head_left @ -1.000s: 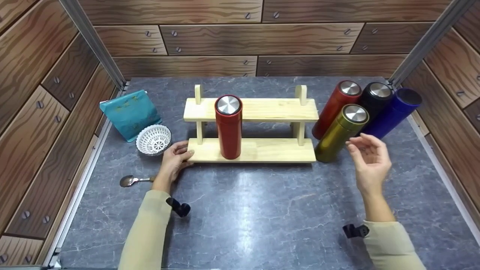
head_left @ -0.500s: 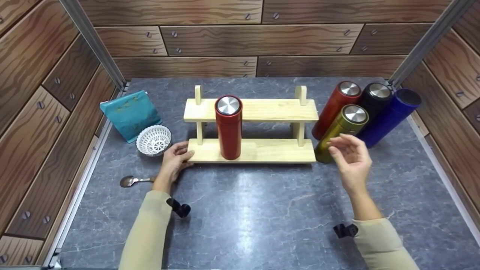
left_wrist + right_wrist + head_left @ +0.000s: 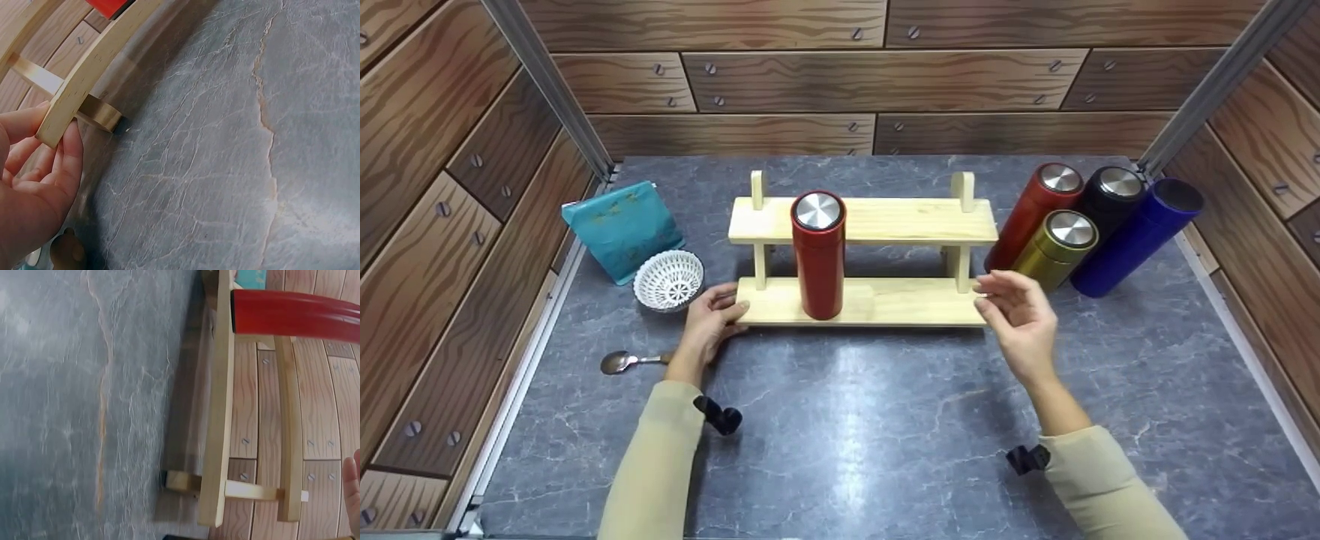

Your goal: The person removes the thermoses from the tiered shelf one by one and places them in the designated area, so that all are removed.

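A two-tier wooden rack (image 3: 915, 300) stands mid-table, with a red thermos (image 3: 820, 262) upright on its lower shelf. My left hand (image 3: 709, 322) holds the left end of that shelf, and the left wrist view has the thumb above the board and fingers beneath it. My right hand (image 3: 1024, 322) hovers by the rack's right end with loosely bent fingers and nothing between them. From the right wrist, the rack's right end (image 3: 212, 495) appears free, while only a bit of the right hand (image 3: 353, 486) enters at the edge.
At right stand a second red thermos (image 3: 1035, 202), a gold one (image 3: 1057, 251), a black one (image 3: 1114, 187) and a blue bottle (image 3: 1140, 236). A teal bag (image 3: 622, 229), a white woven basket (image 3: 667, 281) and a spoon (image 3: 619, 363) are at left.
My right hand has moved left, from beside the gold thermos to the rack's right end. My left hand, the rack and the bottles have stayed in place.
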Motion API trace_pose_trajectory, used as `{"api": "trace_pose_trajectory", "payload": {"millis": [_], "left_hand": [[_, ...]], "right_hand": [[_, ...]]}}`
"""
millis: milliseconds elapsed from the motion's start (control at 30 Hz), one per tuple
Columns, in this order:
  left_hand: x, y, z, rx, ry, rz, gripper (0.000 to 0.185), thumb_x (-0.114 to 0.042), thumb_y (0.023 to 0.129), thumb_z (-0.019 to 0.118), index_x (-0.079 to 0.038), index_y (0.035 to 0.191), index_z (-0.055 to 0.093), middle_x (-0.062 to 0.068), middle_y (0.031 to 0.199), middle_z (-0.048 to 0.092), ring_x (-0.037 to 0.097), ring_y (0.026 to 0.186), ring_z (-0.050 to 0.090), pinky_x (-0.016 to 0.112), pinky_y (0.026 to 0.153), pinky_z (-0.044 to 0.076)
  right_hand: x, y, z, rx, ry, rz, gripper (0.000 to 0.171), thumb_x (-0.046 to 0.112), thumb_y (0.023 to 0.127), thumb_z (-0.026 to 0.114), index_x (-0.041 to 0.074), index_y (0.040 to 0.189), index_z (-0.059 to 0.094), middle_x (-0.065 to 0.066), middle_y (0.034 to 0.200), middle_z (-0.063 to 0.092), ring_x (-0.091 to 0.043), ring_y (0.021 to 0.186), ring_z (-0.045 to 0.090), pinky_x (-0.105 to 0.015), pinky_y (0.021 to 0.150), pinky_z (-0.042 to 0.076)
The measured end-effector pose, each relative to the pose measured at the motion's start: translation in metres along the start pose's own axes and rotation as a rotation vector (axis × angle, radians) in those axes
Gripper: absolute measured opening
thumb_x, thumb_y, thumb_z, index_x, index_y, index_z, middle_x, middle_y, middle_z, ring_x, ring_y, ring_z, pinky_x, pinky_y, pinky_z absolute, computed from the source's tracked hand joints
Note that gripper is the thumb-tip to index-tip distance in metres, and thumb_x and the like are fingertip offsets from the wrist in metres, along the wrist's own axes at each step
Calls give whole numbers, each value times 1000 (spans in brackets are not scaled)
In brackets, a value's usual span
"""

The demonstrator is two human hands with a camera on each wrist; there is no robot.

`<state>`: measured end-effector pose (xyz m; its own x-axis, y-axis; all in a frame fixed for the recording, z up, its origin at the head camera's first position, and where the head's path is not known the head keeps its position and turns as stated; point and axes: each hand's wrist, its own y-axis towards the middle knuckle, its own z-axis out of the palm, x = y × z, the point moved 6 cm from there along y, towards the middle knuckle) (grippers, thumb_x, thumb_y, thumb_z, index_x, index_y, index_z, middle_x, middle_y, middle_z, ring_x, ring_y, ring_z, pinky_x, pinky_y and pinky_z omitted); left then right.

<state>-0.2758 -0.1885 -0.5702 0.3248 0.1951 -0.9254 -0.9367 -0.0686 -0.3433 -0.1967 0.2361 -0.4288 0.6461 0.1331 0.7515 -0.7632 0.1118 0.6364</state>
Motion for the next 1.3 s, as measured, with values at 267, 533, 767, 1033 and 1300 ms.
{"api": "trace_pose_trajectory", "payload": {"millis": [267,533,767,1033,1300], "left_hand": [[1,0,0,-5,-16,0,48,3,83,64,-2,128,47,16,117,53,19,78,62,31,61,54],[2,0,1,-12,7,-7,48,2,84,64,-3,129,47,17,120,53,18,77,62,31,61,54],[1,0,0,-13,1,-12,49,2,84,64,-3,129,47,17,119,53,17,75,62,31,61,54],[-1,0,0,1,0,6,49,2,83,65,-2,129,47,17,120,53,16,74,62,28,58,53],[1,1,1,8,-3,3,51,2,84,64,-1,131,45,19,121,52,16,73,62,29,58,53]], "right_hand": [[-7,1,19,50,8,2,39,-24,75,60,-21,110,46,-36,100,55,-34,93,59,-35,76,52],[-15,-4,41,105,-18,16,39,-20,75,64,-18,111,48,-36,104,56,-39,95,58,-40,77,52],[-21,-1,60,148,-59,19,41,-14,76,67,-14,113,50,-31,107,57,-41,97,56,-47,79,50],[-27,3,84,203,-69,44,43,-13,77,67,-11,116,49,-26,112,58,-41,102,54,-53,84,46],[-26,10,105,242,-83,60,49,-21,74,64,-13,118,46,-32,115,54,-45,106,51,-57,86,43]]}}
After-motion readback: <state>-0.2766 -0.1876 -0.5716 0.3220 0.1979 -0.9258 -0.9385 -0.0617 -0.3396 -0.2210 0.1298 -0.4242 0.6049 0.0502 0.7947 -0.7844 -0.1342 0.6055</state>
